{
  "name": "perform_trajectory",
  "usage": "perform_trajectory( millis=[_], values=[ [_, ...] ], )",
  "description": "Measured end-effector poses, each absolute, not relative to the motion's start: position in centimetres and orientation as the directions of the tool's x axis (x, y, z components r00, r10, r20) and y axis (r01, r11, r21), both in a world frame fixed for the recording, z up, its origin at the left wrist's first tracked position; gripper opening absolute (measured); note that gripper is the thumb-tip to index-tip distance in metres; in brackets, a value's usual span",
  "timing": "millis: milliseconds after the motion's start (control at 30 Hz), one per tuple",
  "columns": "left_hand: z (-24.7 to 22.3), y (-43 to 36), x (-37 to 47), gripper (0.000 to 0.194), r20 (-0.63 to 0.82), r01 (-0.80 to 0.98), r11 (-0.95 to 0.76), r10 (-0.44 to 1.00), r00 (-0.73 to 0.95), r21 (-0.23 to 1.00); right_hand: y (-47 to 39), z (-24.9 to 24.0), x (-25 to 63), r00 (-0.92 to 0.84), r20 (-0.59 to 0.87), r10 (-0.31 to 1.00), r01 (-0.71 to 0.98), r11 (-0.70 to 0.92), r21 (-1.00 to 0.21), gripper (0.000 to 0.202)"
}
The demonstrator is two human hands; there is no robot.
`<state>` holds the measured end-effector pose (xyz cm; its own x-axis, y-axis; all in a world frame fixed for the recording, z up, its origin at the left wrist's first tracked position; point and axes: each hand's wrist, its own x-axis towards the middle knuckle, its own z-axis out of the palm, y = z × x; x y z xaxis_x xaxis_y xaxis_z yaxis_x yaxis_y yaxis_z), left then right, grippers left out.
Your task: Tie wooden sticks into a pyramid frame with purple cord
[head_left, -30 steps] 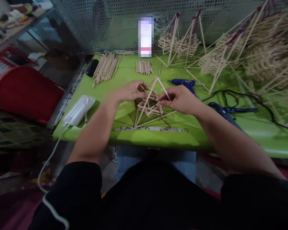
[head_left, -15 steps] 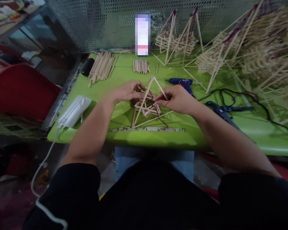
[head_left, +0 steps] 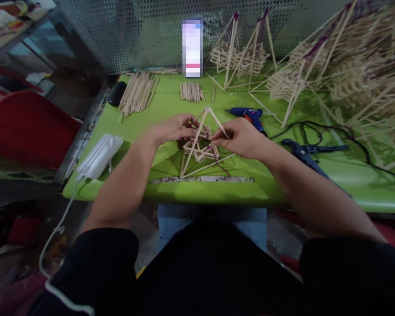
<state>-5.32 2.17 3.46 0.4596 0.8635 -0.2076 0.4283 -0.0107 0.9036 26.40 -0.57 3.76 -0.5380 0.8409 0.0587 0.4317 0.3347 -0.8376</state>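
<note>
A small pyramid frame of wooden sticks [head_left: 202,147] stands on the green table [head_left: 171,188], with a stack of short sticks inside and a dark red string [head_left: 223,166] trailing from it. My left hand [head_left: 173,128] grips the frame's left side with pinched fingers. From the right, my right hand [head_left: 242,137] pinches the frame and the string near its middle. Both hands touch the frame just below its apex.
Two piles of loose sticks [head_left: 136,93] [head_left: 191,91] lie at the back. A blue glue gun [head_left: 248,115], blue cutters [head_left: 307,151] and a black cord lie to the right. Finished stick pyramids [head_left: 316,66] crowd the back right. A white pack [head_left: 100,156] lies left; a ruler-like strip [head_left: 202,179] lies in front.
The hands keep working at the frame with small finger movements. The view has shifted slightly; nothing has been let go or picked up.
</note>
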Motion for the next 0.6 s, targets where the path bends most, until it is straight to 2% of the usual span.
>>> perform_trajectory(
  millis=[100,333,400,467,533,600],
  values=[
    [3.6,2.2,-5.4,0.048,-0.263,0.47,0.007,0.835,0.482,0.883,-0.8,4.2,26.5,-0.548,0.07,0.834,0.436,0.356,-0.826,0.009],
    [5.1,1.9,-5.6,0.07,-0.249,0.522,-0.08,0.812,0.528,0.849,-0.8,4.8,26.7,-0.533,0.087,0.841,0.41,0.347,-0.843,0.023],
    [6.2,1.2,-5.6,0.079,-0.255,0.596,-0.116,0.828,0.5,0.795,-0.8,4.6,26.8,-0.486,0.128,0.865,0.446,0.371,-0.815,0.028],
    [7.6,0.4,-5.6,0.086,-0.257,0.73,-0.097,0.898,0.358,0.676,-0.9,4.3,27.0,-0.463,0.156,0.873,0.486,0.396,-0.779,0.037],
    [8.8,-0.3,-5.7,0.072,-0.294,0.798,-0.074,0.906,0.304,0.599,-1.0,4.1,27.1,-0.492,0.117,0.863,0.48,0.382,-0.79,0.046],
    [9.6,-0.8,-5.7,0.062,-0.362,0.823,-0.078,0.872,0.33,0.562,-1.2,3.9,27.3,-0.55,0.033,0.834,0.45,0.329,-0.83,0.046]
  ],
)
